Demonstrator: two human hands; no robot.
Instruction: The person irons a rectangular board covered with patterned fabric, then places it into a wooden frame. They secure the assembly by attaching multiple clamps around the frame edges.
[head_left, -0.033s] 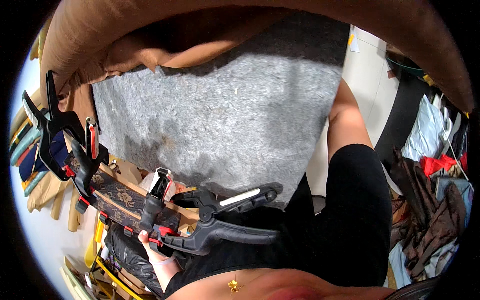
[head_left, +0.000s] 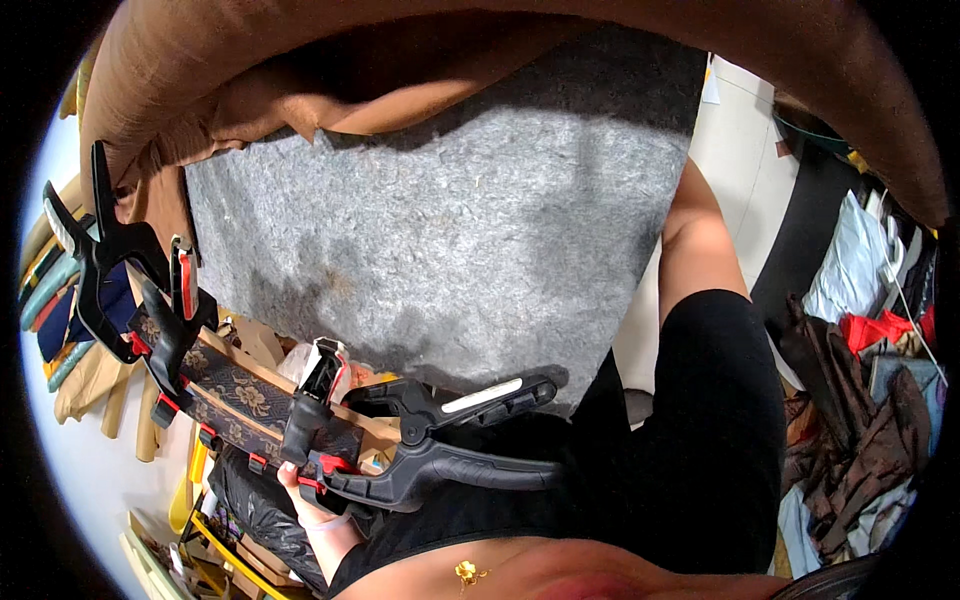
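Observation:
In the lower left my left hand is closed with its thumb over the near edge of a wooden frame piece covered in dark flower-patterned cloth; its other fingers are hidden below. Large black spring clamps with red pads grip this piece: one clamp lies beside my hand, its handles pointing right, another clamp stands just above my thumb, and one more is at the far left end. Beyond them a grey felt-covered panel fills the middle. My right hand does not show.
Brown upholstery curves over the top. On the left are fabric rolls and a black plastic bag. Dark cloth and a pale plastic bag lie at the right. A bare limb passes behind the panel.
The grey panel's right edge and the bare limb beside it have shifted slightly to the right. My left hand and the clamps stay almost where they were.

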